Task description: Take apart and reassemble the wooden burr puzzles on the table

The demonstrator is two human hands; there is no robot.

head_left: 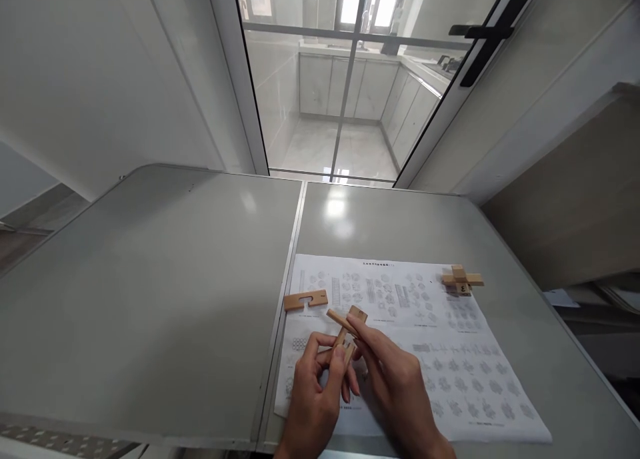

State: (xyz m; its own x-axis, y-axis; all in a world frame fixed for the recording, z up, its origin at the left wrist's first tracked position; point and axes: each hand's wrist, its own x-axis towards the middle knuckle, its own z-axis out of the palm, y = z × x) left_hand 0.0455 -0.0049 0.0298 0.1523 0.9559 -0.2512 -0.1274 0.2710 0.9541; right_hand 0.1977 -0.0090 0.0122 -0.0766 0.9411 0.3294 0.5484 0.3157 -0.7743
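Slim wooden piece (339, 318): it lay aslant at the hands, its free end pointing away and to the left, the near end running back under the fingers of the right hand (400, 372).
Right hand: it was closed in a pinch on that piece, and was the nearer hand to it.
Left hand (316, 399): its thumb and fingers gripped the crossed wooden pieces (358, 313), one of which ran away and to the right, across the slim one's line.
Notched wooden piece (319, 298): it lay beyond the left hand and a little left, long axis nearly side to side, nearer that hand than the right.
Cross-shaped block (458, 278): it sat well apart, far to the right, at the far corner of the printed sheet (505, 422) on the table (150, 279).
Hidden: fingers covered the joint; perhaps three pieces met there, but their contact could not be made out.
Small print: too blurred to read.
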